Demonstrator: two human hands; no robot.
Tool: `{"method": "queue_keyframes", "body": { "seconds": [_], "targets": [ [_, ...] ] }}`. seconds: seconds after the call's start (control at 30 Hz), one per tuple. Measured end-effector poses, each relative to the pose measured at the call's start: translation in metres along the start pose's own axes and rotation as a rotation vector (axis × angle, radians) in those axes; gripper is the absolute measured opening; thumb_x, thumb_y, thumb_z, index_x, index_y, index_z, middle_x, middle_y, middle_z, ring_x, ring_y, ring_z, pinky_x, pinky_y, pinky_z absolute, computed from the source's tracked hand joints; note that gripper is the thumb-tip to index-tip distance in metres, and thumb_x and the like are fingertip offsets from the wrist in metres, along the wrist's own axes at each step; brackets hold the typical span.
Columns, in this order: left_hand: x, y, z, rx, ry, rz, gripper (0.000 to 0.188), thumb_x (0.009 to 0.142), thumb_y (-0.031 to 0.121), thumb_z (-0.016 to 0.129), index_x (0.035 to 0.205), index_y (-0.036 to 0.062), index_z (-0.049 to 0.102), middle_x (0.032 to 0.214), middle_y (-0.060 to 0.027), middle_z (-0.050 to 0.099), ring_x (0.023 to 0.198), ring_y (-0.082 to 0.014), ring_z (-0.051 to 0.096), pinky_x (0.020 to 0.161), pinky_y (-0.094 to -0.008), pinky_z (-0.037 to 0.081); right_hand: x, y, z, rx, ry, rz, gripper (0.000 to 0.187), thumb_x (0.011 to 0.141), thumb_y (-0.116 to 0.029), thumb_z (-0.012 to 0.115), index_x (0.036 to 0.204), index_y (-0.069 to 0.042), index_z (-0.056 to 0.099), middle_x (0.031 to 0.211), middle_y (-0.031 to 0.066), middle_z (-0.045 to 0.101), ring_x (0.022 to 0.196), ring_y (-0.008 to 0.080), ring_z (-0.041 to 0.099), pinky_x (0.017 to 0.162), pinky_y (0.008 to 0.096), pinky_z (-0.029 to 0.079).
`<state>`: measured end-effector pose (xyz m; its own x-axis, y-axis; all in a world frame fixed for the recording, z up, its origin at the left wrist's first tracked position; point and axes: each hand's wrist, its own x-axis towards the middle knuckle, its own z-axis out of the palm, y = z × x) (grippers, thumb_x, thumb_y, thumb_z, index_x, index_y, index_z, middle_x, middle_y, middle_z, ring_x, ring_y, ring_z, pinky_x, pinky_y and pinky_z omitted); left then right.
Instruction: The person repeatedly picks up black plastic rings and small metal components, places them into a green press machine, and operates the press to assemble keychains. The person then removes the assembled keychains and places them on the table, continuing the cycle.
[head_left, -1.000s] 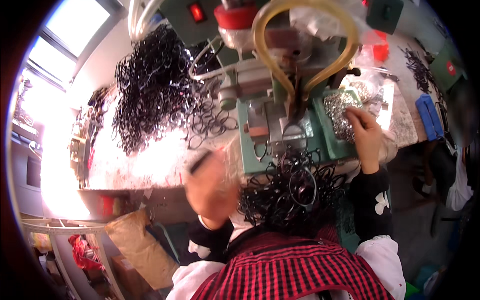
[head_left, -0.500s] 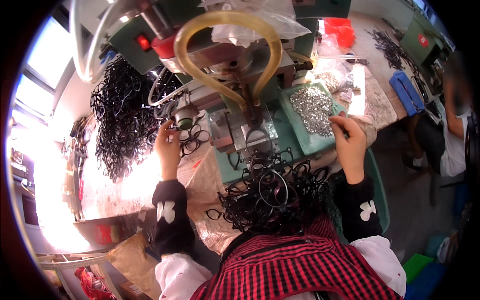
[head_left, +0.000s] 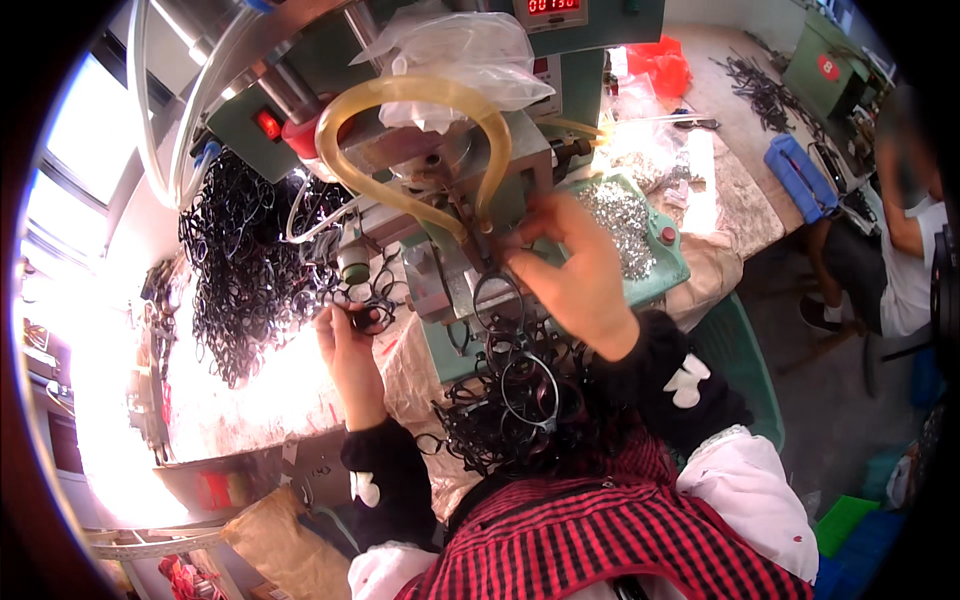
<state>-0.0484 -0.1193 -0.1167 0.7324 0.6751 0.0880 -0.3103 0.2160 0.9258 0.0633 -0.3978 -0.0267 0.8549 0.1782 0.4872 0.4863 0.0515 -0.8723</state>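
Note:
My right hand (head_left: 580, 275) reaches to the machine's metal fixture (head_left: 455, 275), thumb and fingers drawn together there. Motion blurs the fingertips, and whatever they pinch is too small to make out. Just below the fixture stands a black eyeglass frame (head_left: 499, 303), its round rim toward me. Small silvery metal pieces (head_left: 628, 225) fill a green tray (head_left: 662, 270) beside my right wrist. On the left, my left hand (head_left: 350, 355) closes its fingers around a dark eyeglass frame (head_left: 364, 319), close to the green-tipped knob (head_left: 354, 270). Many more black frames (head_left: 470, 410) lie heaped at my lap.
A large pile of black frames (head_left: 240, 260) covers the bench's left side. A yellowish hose (head_left: 420, 88) loops in front of the machine, near a clear plastic bag (head_left: 460, 60). To the right are a blue holder (head_left: 800, 178), a green bin (head_left: 745, 370) and a seated person (head_left: 905, 260).
My right hand has gone from the tray of metal pieces leftward to the fixture. My left hand has dropped from beside the green-tipped knob to the dark frame below it.

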Motion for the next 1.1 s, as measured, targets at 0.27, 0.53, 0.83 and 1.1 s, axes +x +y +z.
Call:
{"method": "queue_keyframes", "body": {
  "seconds": [0.27, 0.53, 0.83, 1.1],
  "targets": [
    [-0.043, 0.1, 0.083, 0.066, -0.344, 0.646, 0.024, 0.11, 0.024, 0.049, 0.122, 0.0055, 0.056, 0.118, -0.017, 0.064, 0.097, -0.0267, 0.065, 0.084, -0.04, 0.056, -0.004, -0.011, 0.008, 0.036, -0.011, 0.082, 0.05, 0.08, -0.004, 0.075, 0.126, 0.002, 0.056, 0.084, 0.0054, 0.073, 0.088, 0.0142, 0.068, 0.086, 0.0301, 0.05],
    [-0.036, 0.106, 0.107, 0.435, -0.409, 0.93, 0.018, 0.104, 0.013, 0.051, 0.109, -0.0014, 0.061, 0.109, -0.0227, 0.068, 0.089, -0.0291, 0.066, 0.076, -0.0415, 0.057, -0.013, -0.037, -0.007, 0.209, -0.235, 0.216, 0.061, 0.087, 0.004, 0.066, 0.144, 0.005, 0.044, 0.124, 0.0121, 0.068, 0.116, 0.0197, 0.064, 0.102, 0.0325, 0.048],
    [-0.058, 0.067, 0.121, 0.828, -0.903, 1.166, 0.032, 0.068, 0.006, 0.081, 0.099, 0.0141, 0.08, 0.11, -0.0044, 0.075, 0.086, -0.0252, 0.066, 0.088, -0.0476, 0.058, -0.023, 0.09, -0.092, -0.973, 0.001, -0.207, 0.018, 0.076, -0.014, 0.08, 0.091, -0.006, 0.072, 0.118, 0.0181, 0.064, 0.125, 0.0397, 0.057, 0.1, 0.0468, 0.048],
    [-0.071, 0.055, 0.117, 0.785, -0.807, 1.086, 0.039, 0.072, 0.012, 0.083, 0.111, 0.0148, 0.076, 0.119, -0.0026, 0.071, 0.091, -0.0255, 0.065, 0.1, -0.05, 0.054, -0.02, 0.079, -0.081, -0.897, 0.074, -0.226, 0.011, 0.077, -0.007, 0.076, 0.086, -0.006, 0.069, 0.099, 0.0115, 0.07, 0.1, 0.0337, 0.066, 0.087, 0.043, 0.052]
  ]
}}
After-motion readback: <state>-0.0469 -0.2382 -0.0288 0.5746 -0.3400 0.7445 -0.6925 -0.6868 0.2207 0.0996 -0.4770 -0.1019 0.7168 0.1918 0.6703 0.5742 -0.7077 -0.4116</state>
